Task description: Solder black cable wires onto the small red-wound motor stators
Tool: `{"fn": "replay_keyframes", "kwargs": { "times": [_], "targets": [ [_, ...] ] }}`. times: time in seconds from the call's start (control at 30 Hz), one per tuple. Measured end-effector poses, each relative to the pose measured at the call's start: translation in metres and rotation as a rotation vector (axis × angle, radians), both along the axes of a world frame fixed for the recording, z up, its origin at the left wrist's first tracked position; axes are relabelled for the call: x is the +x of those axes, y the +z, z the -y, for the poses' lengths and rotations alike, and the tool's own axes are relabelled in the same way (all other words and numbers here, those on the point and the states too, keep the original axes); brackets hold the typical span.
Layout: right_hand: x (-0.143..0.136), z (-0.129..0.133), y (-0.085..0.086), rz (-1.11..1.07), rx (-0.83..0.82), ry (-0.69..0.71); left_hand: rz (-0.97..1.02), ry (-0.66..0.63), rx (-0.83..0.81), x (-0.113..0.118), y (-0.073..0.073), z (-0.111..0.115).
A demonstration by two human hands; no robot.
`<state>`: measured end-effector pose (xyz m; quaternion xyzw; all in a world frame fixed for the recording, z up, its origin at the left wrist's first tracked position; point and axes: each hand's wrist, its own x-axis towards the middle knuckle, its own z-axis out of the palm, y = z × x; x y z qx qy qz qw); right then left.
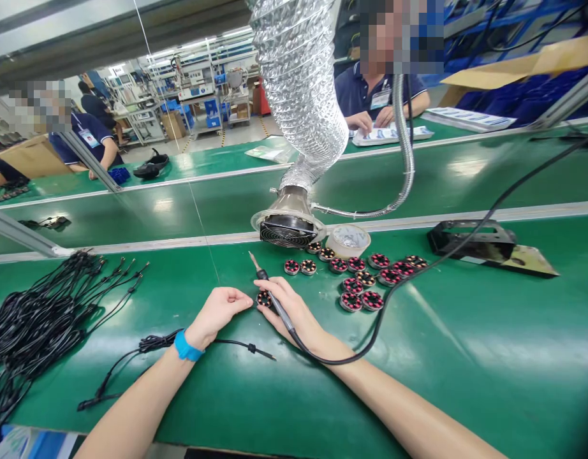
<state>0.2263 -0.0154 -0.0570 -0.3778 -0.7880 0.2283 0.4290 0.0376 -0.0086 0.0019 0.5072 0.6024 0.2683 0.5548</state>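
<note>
My right hand point(294, 312) is closed around a soldering iron point(280, 311), whose tip points up and away to the left. The thumb and fingers of that hand also touch a small round part point(263, 298) with a ring of dots, just above the bench. My left hand point(222, 312) wears a blue wristband point(187, 346) and pinches close to the left edge of this part. Whatever lies between its fingertips is too small to make out. A thin wire point(201, 226) hangs from above and runs down behind the left hand.
Several similar round parts point(353, 285) lie beyond my right hand, near a tape roll point(348, 240). A fume extractor point(288, 220) hangs ahead. Black cables point(40, 312) are heaped at left; a soldering-iron stand point(490, 245) is at right. A co-worker point(380, 95) sits opposite.
</note>
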Motion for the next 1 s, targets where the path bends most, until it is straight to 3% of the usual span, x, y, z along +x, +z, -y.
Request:
{"fn": "replay_keyframes", "kwargs": {
  "times": [0.57,0.8,1.0],
  "targets": [
    [-0.001,0.001,0.0,0.006,-0.021,-0.016,0.096,-0.034,-0.092,-0.005,-0.002,-0.002],
    [-0.002,0.002,0.003,-0.015,-0.014,0.007,0.023,0.073,0.003,0.005,0.0,0.002],
    [-0.003,0.001,0.001,-0.031,-0.035,0.015,-0.003,0.067,0.066,0.006,-0.004,0.004]
  ]
}}
